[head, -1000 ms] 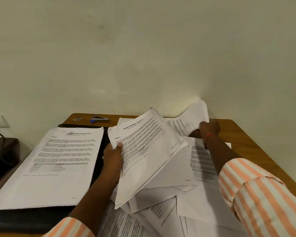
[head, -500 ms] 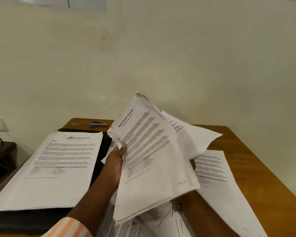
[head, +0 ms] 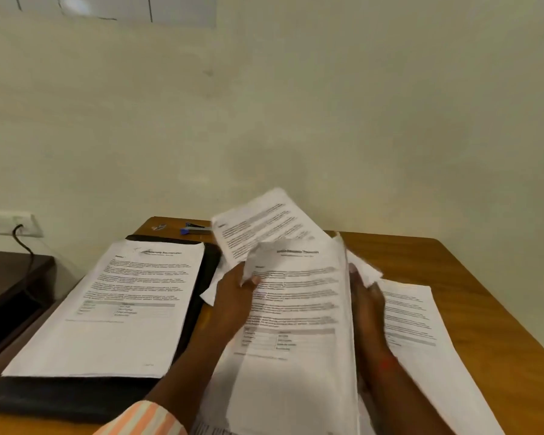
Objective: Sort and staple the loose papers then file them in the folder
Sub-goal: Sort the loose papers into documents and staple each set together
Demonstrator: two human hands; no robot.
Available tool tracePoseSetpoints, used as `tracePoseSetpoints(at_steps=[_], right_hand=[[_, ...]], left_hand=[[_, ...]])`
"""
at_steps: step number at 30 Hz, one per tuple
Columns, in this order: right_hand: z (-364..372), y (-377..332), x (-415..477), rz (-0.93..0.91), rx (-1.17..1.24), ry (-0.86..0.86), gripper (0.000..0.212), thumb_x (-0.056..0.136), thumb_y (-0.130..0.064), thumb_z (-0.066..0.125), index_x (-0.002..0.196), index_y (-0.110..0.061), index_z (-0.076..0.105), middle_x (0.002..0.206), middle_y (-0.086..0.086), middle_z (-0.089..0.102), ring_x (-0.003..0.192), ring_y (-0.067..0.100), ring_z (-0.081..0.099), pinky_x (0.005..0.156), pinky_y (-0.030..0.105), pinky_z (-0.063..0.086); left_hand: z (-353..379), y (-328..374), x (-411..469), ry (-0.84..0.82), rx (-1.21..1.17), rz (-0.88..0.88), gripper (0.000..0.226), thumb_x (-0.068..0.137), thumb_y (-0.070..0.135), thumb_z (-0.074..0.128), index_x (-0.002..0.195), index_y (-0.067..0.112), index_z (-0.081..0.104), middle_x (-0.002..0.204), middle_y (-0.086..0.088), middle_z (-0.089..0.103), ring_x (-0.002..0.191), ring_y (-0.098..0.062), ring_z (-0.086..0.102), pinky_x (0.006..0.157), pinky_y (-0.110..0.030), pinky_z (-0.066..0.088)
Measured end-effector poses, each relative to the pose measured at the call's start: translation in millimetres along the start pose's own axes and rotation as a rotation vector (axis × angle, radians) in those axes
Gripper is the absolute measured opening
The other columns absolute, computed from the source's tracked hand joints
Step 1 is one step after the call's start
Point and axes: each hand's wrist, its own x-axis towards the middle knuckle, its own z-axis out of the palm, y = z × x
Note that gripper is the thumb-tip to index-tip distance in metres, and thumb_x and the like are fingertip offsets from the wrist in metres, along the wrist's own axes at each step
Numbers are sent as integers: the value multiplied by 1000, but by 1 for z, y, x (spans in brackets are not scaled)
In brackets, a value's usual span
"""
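Lowered since a moment ago, the sheaf of printed white papers [head: 296, 324] stands at the near middle of the brown wooden bench [head: 484, 293]. The left hand [head: 233, 296] fingers pinch its left edge, while the right hand [head: 366, 296] grip cannot be told. The black folder [head: 76, 394] lies left, the blue stapler [head: 197, 230] far.

A wooden desk [head: 484, 293] is seen. At its left side a black folder [head: 76, 397] is laid. At the far edge a blue stapler [head: 197, 230] is placed, with a small metal piece [head: 159, 227] just beside it. At the right a printed sheet [head: 421, 334] is laid flat.
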Motion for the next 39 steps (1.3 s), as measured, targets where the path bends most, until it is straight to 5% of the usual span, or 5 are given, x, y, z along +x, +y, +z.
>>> tracePoseSetpoints(at_steps=[15, 22, 29, 36, 39], right_hand=[[-39, -4, 30, 10, -159, 18, 14, 92, -9, 63, 102, -16, 70, 98, 9, 76, 91, 32, 72, 77, 43, 57], [-53, -4, 40, 132, -532, -455, 23, 96, -15, 49, 92, -14, 71, 99, 12, 76, 97, 39, 70, 82, 46, 50], [-50, 0, 31, 23, -532, -603, 41, 86, -34, 78, 123, -27, 62, 116, -8, 75, 107, 17, 72, 86, 32, 56], [-41, -12, 21, -349, -204, -119, 37, 85, -8, 77, 115, -27, 65, 106, -9, 76, 99, 6, 71, 82, 24, 59], [-41, -14, 11, -463, -247, -20, 38, 86, -19, 76, 116, 3, 66, 96, 7, 71, 84, 7, 69, 76, 23, 57]], left_hand=[[0, 14, -6, -59, -113, 7, 21, 102, 18, 57, 119, 26, 66, 109, 2, 76, 97, -16, 74, 76, -29, 61], [-13, 10, 4, 291, -278, -112, 29, 104, 19, 55, 132, 22, 59, 120, -1, 71, 104, -15, 69, 78, -29, 56], [4, 15, -6, 21, -342, -229, 53, 99, 27, 63, 146, 30, 39, 128, 0, 66, 106, -25, 70, 88, -49, 59], [12, 41, -22, -126, -304, 30, 31, 96, 30, 67, 123, 16, 62, 121, -5, 72, 111, -30, 69, 96, -58, 54], [19, 61, -38, -39, -156, 238, 38, 91, 47, 60, 126, 34, 55, 122, 5, 68, 111, -18, 68, 88, -41, 61]])
